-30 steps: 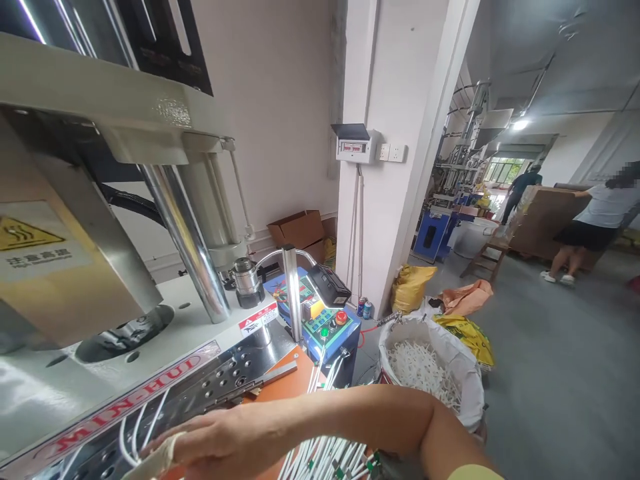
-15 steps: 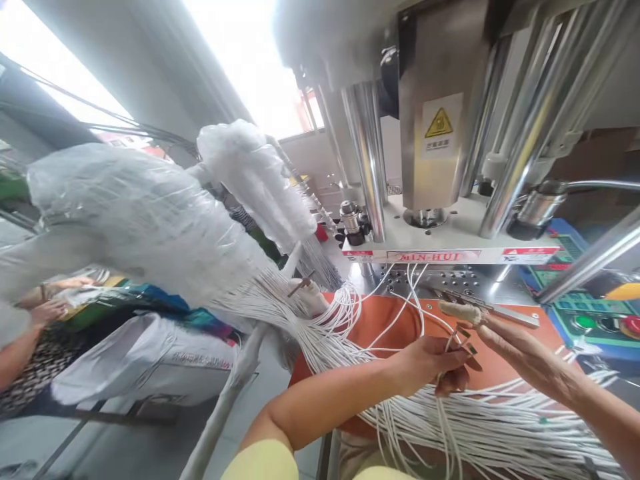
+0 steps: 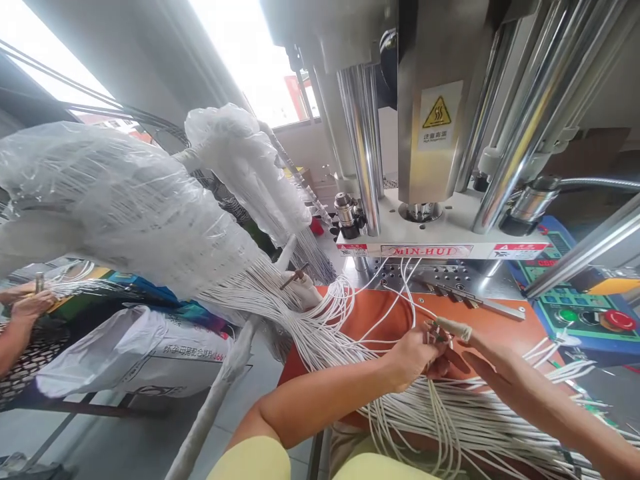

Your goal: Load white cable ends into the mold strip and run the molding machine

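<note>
My left hand (image 3: 417, 357) is closed on thin white cables (image 3: 440, 413) above the orange table (image 3: 370, 313). My right hand (image 3: 457, 343), with a pale cover on a finger, meets it at the cable ends; its fingertips are bunched there and partly overlap my left hand. Small details between the fingers are hard to make out. A large bundle of white cables (image 3: 320, 337) runs across the table beneath both hands. Just behind them lies a metal bar (image 3: 493, 307) with small pieces along it.
The press (image 3: 430, 247) stands ahead, with its control panel (image 3: 590, 320) at right. Plastic-wrapped cable bundles (image 3: 125, 200) hang at left over a white sack (image 3: 150, 353). A co-worker's hands (image 3: 30, 303) show at far left.
My right hand has moved left and closed in on my left hand at the cable ends. The view has shifted slightly, and the hands sit further left in it.
</note>
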{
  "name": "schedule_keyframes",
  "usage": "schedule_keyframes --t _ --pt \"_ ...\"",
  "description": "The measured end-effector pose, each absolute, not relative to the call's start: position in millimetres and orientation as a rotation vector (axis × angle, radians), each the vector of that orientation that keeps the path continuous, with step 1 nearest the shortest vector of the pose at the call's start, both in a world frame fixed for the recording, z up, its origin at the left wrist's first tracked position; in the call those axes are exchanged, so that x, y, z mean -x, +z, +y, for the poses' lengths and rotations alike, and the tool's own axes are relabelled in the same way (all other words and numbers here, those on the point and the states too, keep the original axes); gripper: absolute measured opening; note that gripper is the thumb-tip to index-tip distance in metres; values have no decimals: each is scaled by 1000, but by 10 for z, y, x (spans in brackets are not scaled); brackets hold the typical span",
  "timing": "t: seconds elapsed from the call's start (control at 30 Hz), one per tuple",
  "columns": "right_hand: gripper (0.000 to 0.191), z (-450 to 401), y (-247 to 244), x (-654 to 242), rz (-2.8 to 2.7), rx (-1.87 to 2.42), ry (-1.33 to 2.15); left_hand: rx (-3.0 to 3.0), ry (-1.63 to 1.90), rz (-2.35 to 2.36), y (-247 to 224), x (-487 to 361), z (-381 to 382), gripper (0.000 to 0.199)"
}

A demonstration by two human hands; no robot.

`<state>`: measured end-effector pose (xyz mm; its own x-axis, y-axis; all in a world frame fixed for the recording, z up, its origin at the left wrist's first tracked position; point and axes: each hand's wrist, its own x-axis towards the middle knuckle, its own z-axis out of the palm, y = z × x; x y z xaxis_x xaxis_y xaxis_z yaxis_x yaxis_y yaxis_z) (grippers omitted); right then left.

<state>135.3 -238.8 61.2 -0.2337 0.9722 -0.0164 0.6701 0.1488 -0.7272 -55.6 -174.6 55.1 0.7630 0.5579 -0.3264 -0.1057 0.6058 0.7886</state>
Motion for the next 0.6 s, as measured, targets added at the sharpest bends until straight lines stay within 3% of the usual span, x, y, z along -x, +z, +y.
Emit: schedule_keyframes --t 0.13,0.27,0.37,0.6 --pt "56 -2495 535 -1316 -1988 1534 798 -830 493 702 538 557 -1769 46" --pt "59 -2235 300 -1705 -2075 1571 323 -899 516 795 535 561 -1731 47" --pt "46 -1892 159 -2079 -2081 1733 -1 -1053 586 795 535 545 -1661 41" --pt "21 -1671 200 -2169 -2302 1855 166 -1383 680 817 602 466 -1556 29"
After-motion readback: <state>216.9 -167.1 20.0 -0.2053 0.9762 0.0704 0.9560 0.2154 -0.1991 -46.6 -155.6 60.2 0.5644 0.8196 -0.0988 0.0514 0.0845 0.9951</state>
